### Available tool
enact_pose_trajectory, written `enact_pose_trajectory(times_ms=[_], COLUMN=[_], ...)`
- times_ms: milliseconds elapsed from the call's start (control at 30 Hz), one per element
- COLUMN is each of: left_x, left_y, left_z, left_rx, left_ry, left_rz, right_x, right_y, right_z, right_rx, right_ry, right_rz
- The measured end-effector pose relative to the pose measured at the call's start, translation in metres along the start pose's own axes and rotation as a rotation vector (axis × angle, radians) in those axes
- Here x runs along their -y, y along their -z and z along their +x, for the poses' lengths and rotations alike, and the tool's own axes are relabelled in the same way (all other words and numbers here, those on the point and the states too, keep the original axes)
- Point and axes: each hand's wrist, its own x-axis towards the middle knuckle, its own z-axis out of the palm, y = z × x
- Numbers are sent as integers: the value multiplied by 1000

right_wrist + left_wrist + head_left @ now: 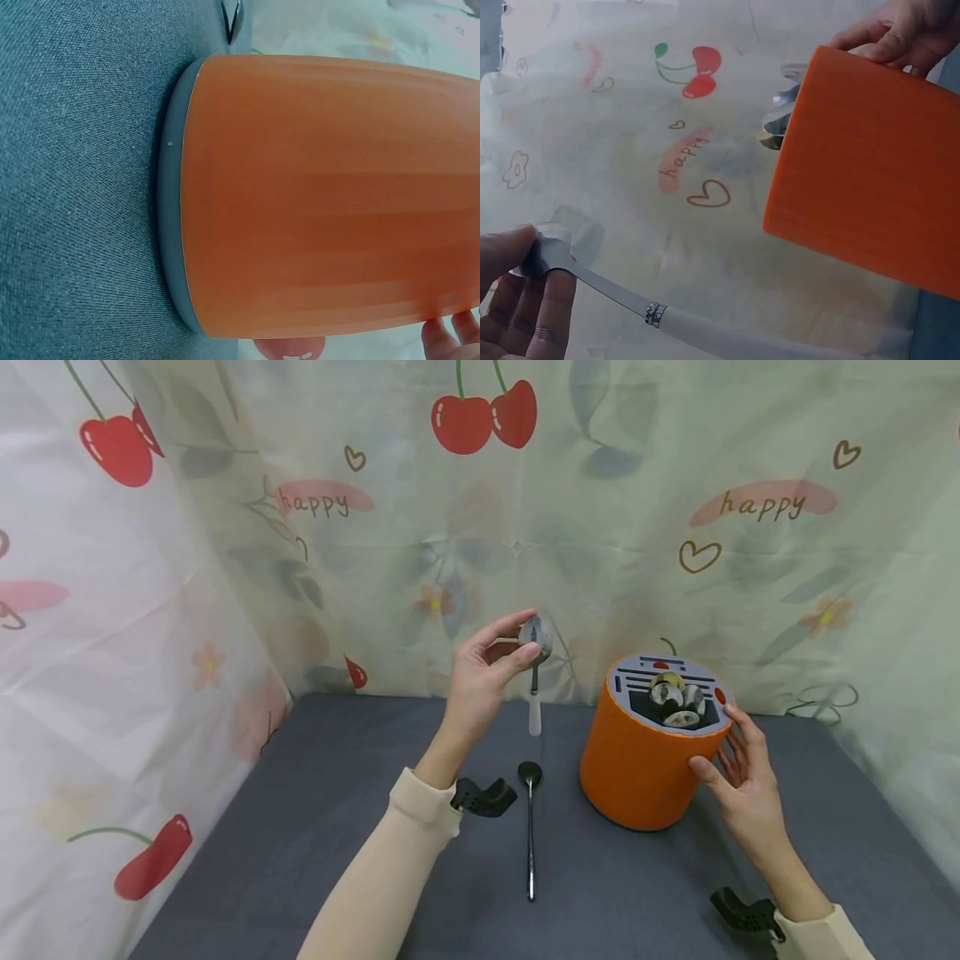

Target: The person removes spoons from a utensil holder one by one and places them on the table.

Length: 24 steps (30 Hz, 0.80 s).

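Note:
My left hand (483,672) pinches a spoon (536,639) by its bowl, between thumb and fingers. The spoon's white handle (705,330) hangs downward past a patterned metal collar. To the right stands an orange cylindrical utensil holder (645,768) with a grey slotted top. Several spoon bowls (678,700) stick up out of its middle opening. My right hand (750,785) rests against the holder's right side, thumb in front and fingers near the rim. In the right wrist view, fingertips (439,337) touch the orange wall. The handles inside the holder are hidden.
A long-handled dark spoon (530,827) lies on the grey tablecloth (300,843), between the left forearm and the holder. A printed curtain (517,527) with cherries and hearts hangs behind the table and along its sides. Black wrist mounts (486,797) sit on both wrists.

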Motion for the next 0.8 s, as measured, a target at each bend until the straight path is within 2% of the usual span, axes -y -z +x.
enact_pose_trajectory(times_ms=[133, 467, 667, 800], left_x=[6, 18, 31, 42], left_y=[9, 22, 32, 38], left_z=[-5, -16, -25, -32], left_rx=[-2, -12, -22, -32], left_ry=[57, 146, 263, 330], left_rz=[-17, 12, 54, 39], right_x=[0, 2, 2, 2], right_y=[0, -1, -1, -1], right_z=[0, -1, -1, 0], right_rx=[-4, -4, -5, -6], right_ry=[2, -3, -2, -1], right_rz=[6, -24, -19, -14])
